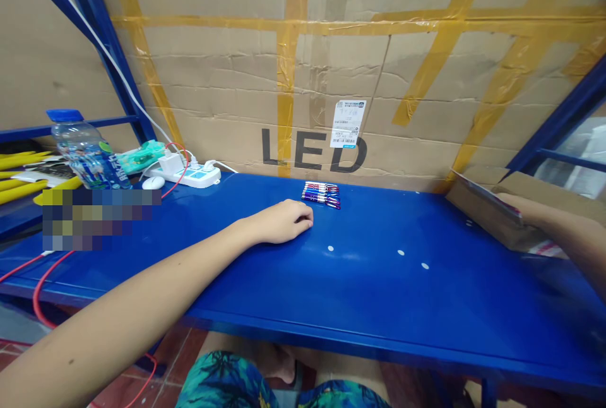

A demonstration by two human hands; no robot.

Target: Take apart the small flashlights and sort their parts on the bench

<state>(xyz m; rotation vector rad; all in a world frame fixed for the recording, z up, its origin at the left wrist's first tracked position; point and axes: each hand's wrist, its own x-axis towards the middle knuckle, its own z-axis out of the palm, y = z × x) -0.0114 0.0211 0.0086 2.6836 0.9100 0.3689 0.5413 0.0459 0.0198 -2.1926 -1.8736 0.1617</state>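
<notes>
My left hand [286, 221] rests on the blue table, loosely closed with its fingers curled under and nothing visible in them. Just beyond its fingertips, a small row of pens [322, 194] lies side by side, red ones behind and blue-purple ones in front, with shiny clips. At the right, my right hand [516, 203] is inside an open cardboard box [487, 213]. The box's raised side hides its fingers, so what it touches cannot be seen.
A power strip [201, 175] with plugs, a white mouse [153, 183] and a water bottle [88, 152] stand at the left. A red cable [41, 294] hangs over the front edge. White spots [401, 252] dot the tabletop. Behind rises a taped cardboard panel [213, 92] marked LED.
</notes>
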